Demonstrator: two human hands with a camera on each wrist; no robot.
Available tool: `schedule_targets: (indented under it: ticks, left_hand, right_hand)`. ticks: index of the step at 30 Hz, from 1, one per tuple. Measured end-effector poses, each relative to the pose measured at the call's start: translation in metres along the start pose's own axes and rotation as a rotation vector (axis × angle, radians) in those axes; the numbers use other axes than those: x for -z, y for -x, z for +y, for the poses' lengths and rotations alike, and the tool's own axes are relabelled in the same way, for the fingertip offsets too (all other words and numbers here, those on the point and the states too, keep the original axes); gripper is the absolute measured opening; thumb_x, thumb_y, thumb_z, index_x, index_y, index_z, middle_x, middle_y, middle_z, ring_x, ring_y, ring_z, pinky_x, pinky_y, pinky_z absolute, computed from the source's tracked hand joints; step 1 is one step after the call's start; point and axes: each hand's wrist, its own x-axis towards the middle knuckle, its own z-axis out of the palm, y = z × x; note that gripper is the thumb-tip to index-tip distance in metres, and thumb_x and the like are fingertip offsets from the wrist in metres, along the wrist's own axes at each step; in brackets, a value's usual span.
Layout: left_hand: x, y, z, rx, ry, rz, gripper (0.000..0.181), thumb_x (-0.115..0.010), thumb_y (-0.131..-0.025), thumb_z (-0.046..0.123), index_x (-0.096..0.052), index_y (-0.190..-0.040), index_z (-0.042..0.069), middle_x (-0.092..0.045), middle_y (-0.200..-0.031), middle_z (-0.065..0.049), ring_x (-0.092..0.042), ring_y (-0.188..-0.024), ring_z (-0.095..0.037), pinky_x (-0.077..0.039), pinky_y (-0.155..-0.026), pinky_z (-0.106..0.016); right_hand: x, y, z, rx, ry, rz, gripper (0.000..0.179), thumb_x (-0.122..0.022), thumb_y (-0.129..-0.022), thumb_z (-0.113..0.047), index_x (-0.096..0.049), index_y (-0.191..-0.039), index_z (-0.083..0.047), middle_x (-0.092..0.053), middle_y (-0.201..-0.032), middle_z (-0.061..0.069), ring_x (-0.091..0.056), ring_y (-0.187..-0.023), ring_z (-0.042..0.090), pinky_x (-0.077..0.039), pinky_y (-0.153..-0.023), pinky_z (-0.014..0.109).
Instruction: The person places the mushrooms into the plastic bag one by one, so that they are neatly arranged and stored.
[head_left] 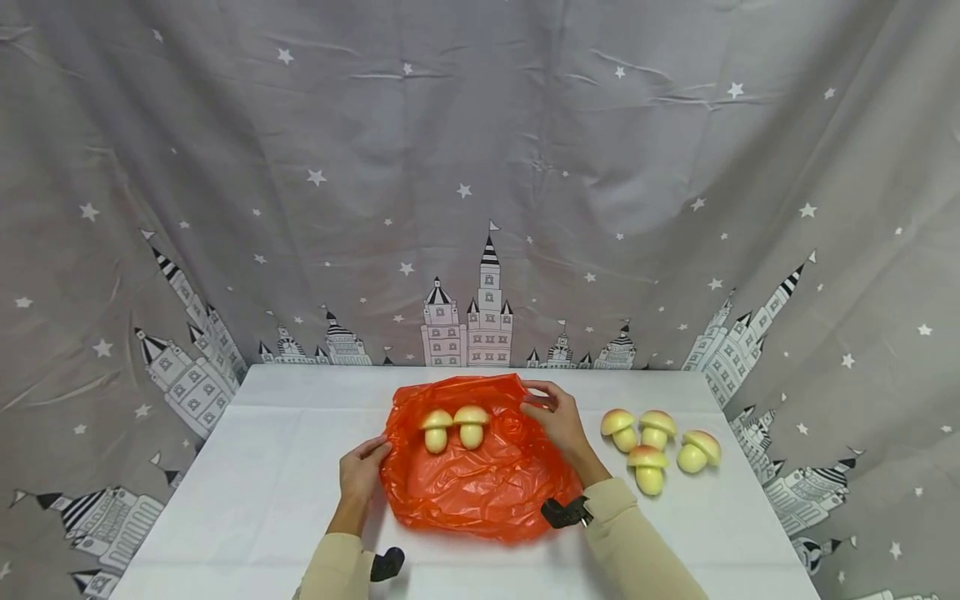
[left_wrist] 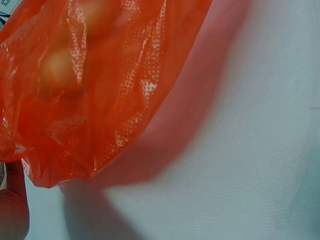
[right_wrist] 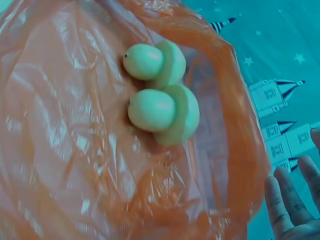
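Red bag lies between left hand, fingers pinching its rim, and right hand, fingers released at the far corner.

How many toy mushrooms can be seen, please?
6: two mushrooms side by side in the red bag, four mushrooms grouped right of it on the white table. Bag folds may hide others.

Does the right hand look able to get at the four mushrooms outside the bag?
Probably yes: the right hand is at the right edge of the bag, and the four mushrooms lie farther right on the table, with nothing seen in between.
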Motion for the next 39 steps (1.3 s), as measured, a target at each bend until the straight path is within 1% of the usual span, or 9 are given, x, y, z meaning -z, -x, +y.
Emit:
schedule_targets:
  ticks: [7, 10, 13, 15, 17, 21, 27, 35, 39]
  left_hand:
    - [0.002, 0.002, 0.001, 0.007, -0.003, 0.000, 0.038, -0.058, -0.096, 0.015, -0.058, -0.128, -0.006, -0.052, -0.132, -0.026, -0.050, -0.119, -0.034, -0.039, -0.106, -0.045]
    - [0.002, 0.002, 0.000, 0.005, -0.010, 0.011, 0.037, -0.059, -0.096, 0.015, -0.059, -0.126, -0.006, -0.054, -0.131, -0.025, -0.051, -0.118, -0.032, -0.043, -0.103, -0.040]
    - [0.002, 0.002, -0.001, 0.000, -0.012, 0.015, 0.037, -0.060, -0.095, 0.016, -0.060, -0.125, -0.005, -0.055, -0.130, -0.025, -0.052, -0.116, -0.030, -0.048, -0.094, -0.028]
    - [0.002, 0.002, -0.001, -0.005, -0.011, 0.021, 0.037, -0.061, -0.095, 0.017, -0.061, -0.125, -0.005, -0.056, -0.129, -0.024, -0.053, -0.114, -0.029, -0.049, -0.087, -0.020]
    - [0.002, 0.002, -0.001, -0.005, -0.008, 0.021, 0.037, -0.061, -0.095, 0.017, -0.061, -0.124, -0.005, -0.056, -0.129, -0.024, -0.053, -0.113, -0.029, -0.048, -0.083, -0.017]
    - [0.003, 0.002, 0.000, -0.008, -0.013, 0.017, 0.037, -0.060, -0.096, 0.017, -0.061, -0.125, -0.005, -0.056, -0.129, -0.024, -0.053, -0.113, -0.029, -0.049, -0.090, -0.026]
    - [0.003, 0.002, 0.001, 0.010, -0.015, -0.006, 0.038, -0.058, -0.097, 0.019, -0.059, -0.128, -0.003, -0.053, -0.133, -0.024, -0.050, -0.119, -0.032, -0.042, -0.104, -0.043]
    - [0.003, 0.003, 0.004, 0.005, -0.013, -0.005, 0.038, -0.058, -0.097, 0.018, -0.058, -0.128, -0.004, -0.053, -0.132, -0.024, -0.050, -0.118, -0.032, -0.041, -0.104, -0.043]
    - [0.002, 0.003, 0.006, -0.008, -0.014, 0.003, 0.037, -0.059, -0.096, 0.018, -0.060, -0.126, -0.004, -0.055, -0.130, -0.024, -0.052, -0.116, -0.031, -0.047, -0.099, -0.036]
  right_hand:
    - [0.021, 0.018, -0.024, -0.017, 0.026, -0.027, 0.041, -0.063, -0.089, 0.004, -0.053, -0.128, 0.009, -0.053, -0.130, 0.025, -0.049, -0.120, 0.047, -0.053, -0.089, 0.032]
    - [0.030, 0.019, -0.016, -0.003, 0.049, -0.006, 0.039, -0.063, -0.089, 0.005, -0.053, -0.127, 0.009, -0.054, -0.130, 0.027, -0.050, -0.119, 0.046, -0.053, -0.088, 0.027]
    - [0.040, 0.018, 0.002, 0.009, 0.054, 0.037, 0.037, -0.065, -0.089, 0.003, -0.057, -0.124, 0.005, -0.058, -0.127, 0.024, -0.052, -0.118, 0.043, -0.051, -0.087, 0.023]
    - [0.047, 0.018, 0.013, 0.017, 0.077, 0.069, 0.035, -0.066, -0.088, 0.001, -0.059, -0.123, 0.003, -0.060, -0.125, 0.022, -0.054, -0.118, 0.039, -0.050, -0.091, 0.026]
    - [0.053, 0.019, 0.023, 0.025, 0.111, 0.103, 0.035, -0.068, -0.088, -0.002, -0.060, -0.121, 0.001, -0.061, -0.124, 0.019, -0.055, -0.117, 0.035, -0.048, -0.096, 0.033]
    - [0.066, 0.027, 0.033, 0.044, 0.194, 0.169, 0.033, -0.070, -0.087, -0.004, -0.062, -0.119, -0.001, -0.062, -0.121, 0.017, -0.056, -0.115, 0.032, -0.043, -0.101, 0.046]
    - [0.083, 0.037, 0.041, 0.061, 0.289, 0.263, 0.032, -0.069, -0.086, -0.001, -0.062, -0.117, 0.002, -0.063, -0.118, 0.019, -0.054, -0.113, 0.032, -0.041, -0.099, 0.047]
    - [0.098, 0.049, 0.050, 0.102, 0.333, 0.403, 0.035, -0.072, -0.081, 0.002, -0.062, -0.114, 0.006, -0.062, -0.117, 0.022, -0.053, -0.110, 0.031, -0.038, -0.097, 0.046]
    - [0.105, 0.056, 0.053, 0.119, 0.354, 0.452, 0.036, -0.072, -0.078, 0.004, -0.063, -0.114, 0.006, -0.063, -0.116, 0.023, -0.051, -0.108, 0.033, -0.039, -0.092, 0.045]
